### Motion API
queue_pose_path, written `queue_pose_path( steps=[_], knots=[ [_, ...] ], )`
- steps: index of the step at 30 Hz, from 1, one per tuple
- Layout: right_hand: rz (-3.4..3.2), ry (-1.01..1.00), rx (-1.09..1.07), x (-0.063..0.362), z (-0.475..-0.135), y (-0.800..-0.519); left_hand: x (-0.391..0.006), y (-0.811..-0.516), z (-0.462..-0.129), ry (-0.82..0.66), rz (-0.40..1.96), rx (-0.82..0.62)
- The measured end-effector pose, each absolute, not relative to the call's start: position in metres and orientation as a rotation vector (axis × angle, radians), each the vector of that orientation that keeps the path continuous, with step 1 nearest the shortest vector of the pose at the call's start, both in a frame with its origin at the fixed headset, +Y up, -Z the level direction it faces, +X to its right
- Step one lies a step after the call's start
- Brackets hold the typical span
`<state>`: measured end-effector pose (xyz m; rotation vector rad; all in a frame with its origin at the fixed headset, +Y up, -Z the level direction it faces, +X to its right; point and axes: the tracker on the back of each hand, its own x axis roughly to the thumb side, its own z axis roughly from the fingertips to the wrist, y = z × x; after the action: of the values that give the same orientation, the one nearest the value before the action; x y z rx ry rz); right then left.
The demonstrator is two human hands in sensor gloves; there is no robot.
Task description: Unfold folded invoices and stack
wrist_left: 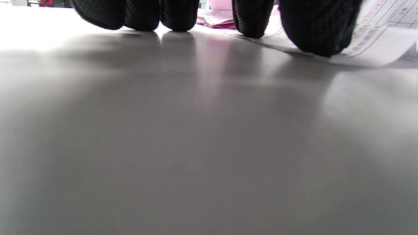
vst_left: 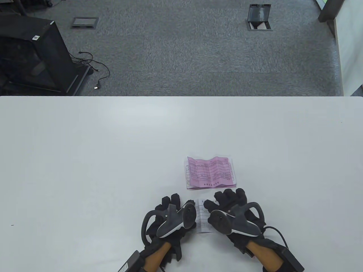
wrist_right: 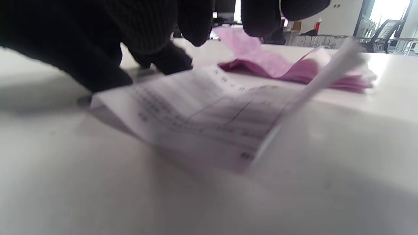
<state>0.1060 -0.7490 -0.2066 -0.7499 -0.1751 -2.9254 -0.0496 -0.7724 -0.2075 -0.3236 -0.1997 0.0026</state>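
White invoice [vst_left: 203, 216] between both grips.

**Both hands low at table's 6 o'clock edge**

Left hand [vst_left: 170, 219] at 7 o'clock, palm down, fingers [wrist_left: 179, 14] pointing toward 12, tips touching the surface in left wrist view. Right hand [vst_left: 234, 216] at 5 o'clock, palm down, fingers [wrist_right: 196, 19] curled downward. Thumbs angled toward each other, hands near, apart. Tracker on each hand's back. Bare forearms enter from 6 o'clock.
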Motion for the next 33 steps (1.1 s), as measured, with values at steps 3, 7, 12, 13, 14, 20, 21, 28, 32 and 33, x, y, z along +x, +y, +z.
queue_pose_path(
  steps=[3,7,12,13,14,20,21,28,32,33],
  knots=[
    [-2.903,-0.229,-0.754,0.093,-0.211,-0.764,-0.050,-0.772,-0.207,-0.202,0.004,-0.331],
    [-2.932,-0.281,-0.751,0.095,-0.215,-0.774,-0.049,-0.773,-0.207,-0.209,-0.002,-0.333],
    [-2.923,-0.274,-0.711,0.103,-0.216,-0.773,-0.049,-0.773,-0.206,-0.211,-0.004,-0.337],
    [-2.919,-0.270,-0.696,0.107,-0.216,-0.773,-0.049,-0.773,-0.206,-0.211,-0.003,-0.340],
    [-2.923,-0.268,-0.673,0.112,-0.217,-0.772,-0.049,-0.773,-0.206,-0.210,0.000,-0.345],
    [-2.931,-0.263,-0.575,0.145,-0.220,-0.771,-0.050,-0.774,-0.207,-0.205,0.009,-0.367],
    [-2.940,-0.263,-0.555,0.153,-0.221,-0.771,-0.050,-0.774,-0.207,-0.204,0.011,-0.369],
    [-2.962,-0.282,-0.456,0.190,-0.220,-0.771,-0.051,-0.774,-0.208,-0.196,0.018,-0.376],
    [-2.981,-0.303,-0.420,0.201,-0.220,-0.771,-0.051,-0.774,-0.208,-0.193,0.021,-0.377],
    [-2.981,-0.305,-0.419,0.202,-0.220,-0.771,-0.051,-0.774,-0.208,-0.192,0.023,-0.378]
  ],
)
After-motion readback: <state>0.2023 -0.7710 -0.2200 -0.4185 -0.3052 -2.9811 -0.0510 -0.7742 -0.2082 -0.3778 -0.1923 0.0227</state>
